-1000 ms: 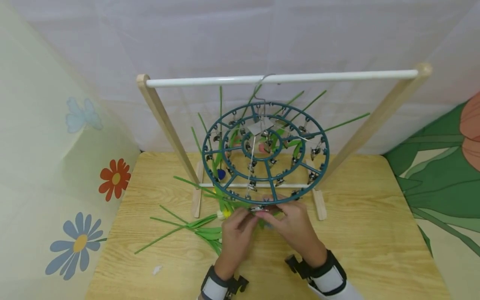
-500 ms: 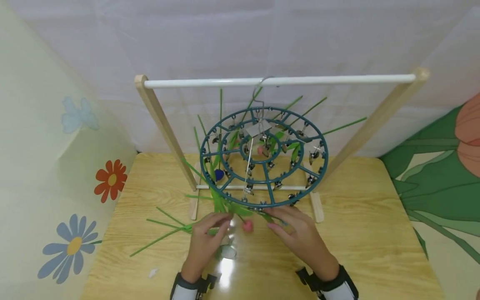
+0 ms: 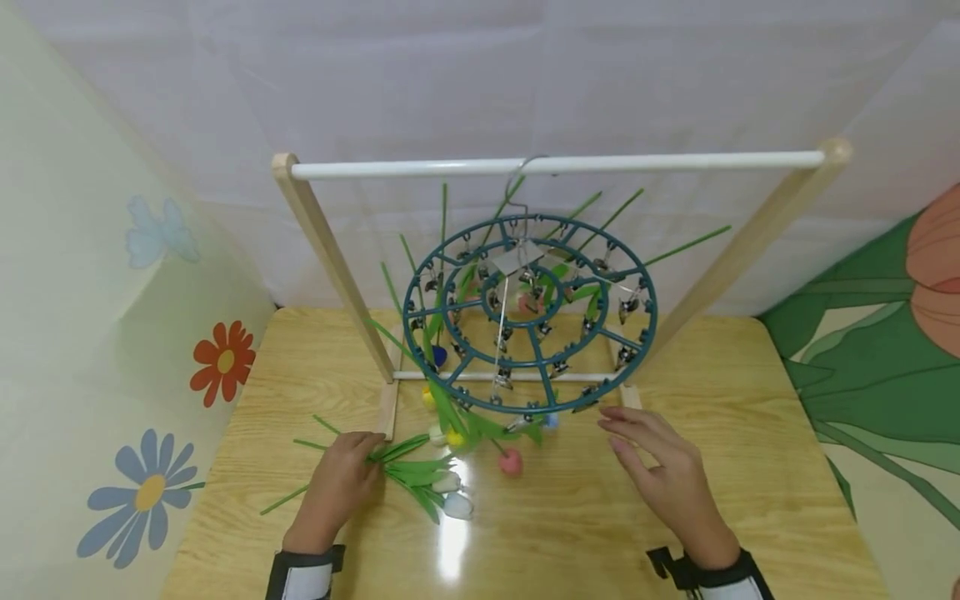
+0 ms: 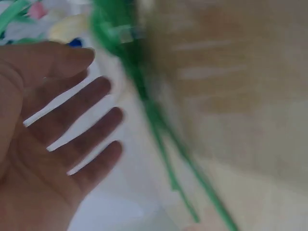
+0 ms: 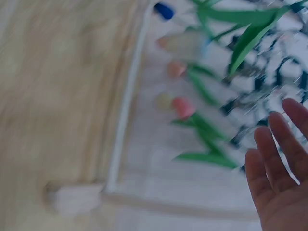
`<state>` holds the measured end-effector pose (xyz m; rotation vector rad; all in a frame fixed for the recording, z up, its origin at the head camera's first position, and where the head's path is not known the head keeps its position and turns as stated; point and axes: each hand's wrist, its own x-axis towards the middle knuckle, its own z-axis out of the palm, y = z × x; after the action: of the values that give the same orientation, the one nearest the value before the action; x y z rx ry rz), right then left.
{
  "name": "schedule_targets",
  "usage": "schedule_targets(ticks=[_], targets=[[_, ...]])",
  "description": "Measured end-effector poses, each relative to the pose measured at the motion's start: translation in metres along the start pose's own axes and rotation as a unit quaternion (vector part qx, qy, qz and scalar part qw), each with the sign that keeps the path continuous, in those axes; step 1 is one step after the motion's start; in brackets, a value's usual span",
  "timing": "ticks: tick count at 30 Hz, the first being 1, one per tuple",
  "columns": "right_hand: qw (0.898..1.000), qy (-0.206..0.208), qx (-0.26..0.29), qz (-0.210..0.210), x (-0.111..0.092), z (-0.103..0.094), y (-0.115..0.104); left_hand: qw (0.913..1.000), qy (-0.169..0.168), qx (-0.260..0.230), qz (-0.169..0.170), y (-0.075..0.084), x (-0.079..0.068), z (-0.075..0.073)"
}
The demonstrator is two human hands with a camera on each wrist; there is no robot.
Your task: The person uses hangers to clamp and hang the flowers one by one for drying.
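Note:
My left hand (image 3: 341,475) is at the stems of the artificial tulips (image 3: 416,472) lying on the table, whose pale heads point right. In the left wrist view its fingers (image 4: 96,125) are spread and relaxed beside the blurred green stems (image 4: 154,120), apart from them. My right hand (image 3: 663,471) hovers right of the round teal clip hanger (image 3: 537,364), fingers loosely extended, holding nothing. Several tulips hang head-down from the hanger's metal clips, including a pink tulip (image 3: 511,462) at the front and a blue one (image 3: 439,356) at the left.
The hanger hooks over a white rod (image 3: 600,161) between wooden posts (image 3: 330,242) on the wooden table (image 3: 570,533). A white scrap no longer shows beside the left forearm. Behind stands a pale cloth backdrop (image 3: 375,92); a flower-printed panel (image 3: 60,350) borders the left.
Both hands have left the hanger's front edge. The left has moved left and down to the tulips on the table; the right has drawn back to the right. The pink tulip hangs at the front.

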<state>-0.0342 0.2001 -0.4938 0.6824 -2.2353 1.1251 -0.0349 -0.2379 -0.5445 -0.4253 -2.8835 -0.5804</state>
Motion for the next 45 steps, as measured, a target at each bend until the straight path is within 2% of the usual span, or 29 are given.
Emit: schedule_targets(ticks=[3,6,12,16,22,25,29,38,45], targets=[[0.999,0.004,-0.038,0.031,-0.007,-0.005,0.018,0.9989,0.004,0.045,0.010,-0.005,-0.005,0.007],[0.995,-0.009,-0.083,0.060,-0.014,-0.008,0.035,0.9966,0.020,0.078,0.018,-0.008,-0.008,0.015],[0.972,-0.098,-0.189,0.098,-0.027,-0.010,0.058,0.9931,0.036,0.107,0.030,-0.008,-0.009,0.022],[0.964,-0.134,-0.205,0.099,-0.031,-0.010,0.062,0.9921,0.048,0.108,0.043,-0.007,-0.009,0.022],[0.963,-0.145,-0.210,0.090,-0.034,-0.006,0.057,0.9897,0.070,0.108,0.064,-0.005,-0.012,0.017],[0.963,-0.150,-0.209,0.078,-0.034,-0.003,0.052,0.9902,0.080,0.089,0.072,0.003,-0.012,0.014],[0.964,-0.159,-0.205,0.060,-0.032,0.001,0.043,0.9919,0.089,0.038,0.083,0.020,-0.009,0.012],[0.966,-0.173,-0.194,0.010,-0.022,0.009,0.022,0.9873,0.089,-0.038,0.126,0.060,0.001,0.019],[0.965,-0.190,-0.181,0.003,-0.022,0.014,0.008,0.9789,0.103,-0.038,0.173,0.088,0.009,0.031]])
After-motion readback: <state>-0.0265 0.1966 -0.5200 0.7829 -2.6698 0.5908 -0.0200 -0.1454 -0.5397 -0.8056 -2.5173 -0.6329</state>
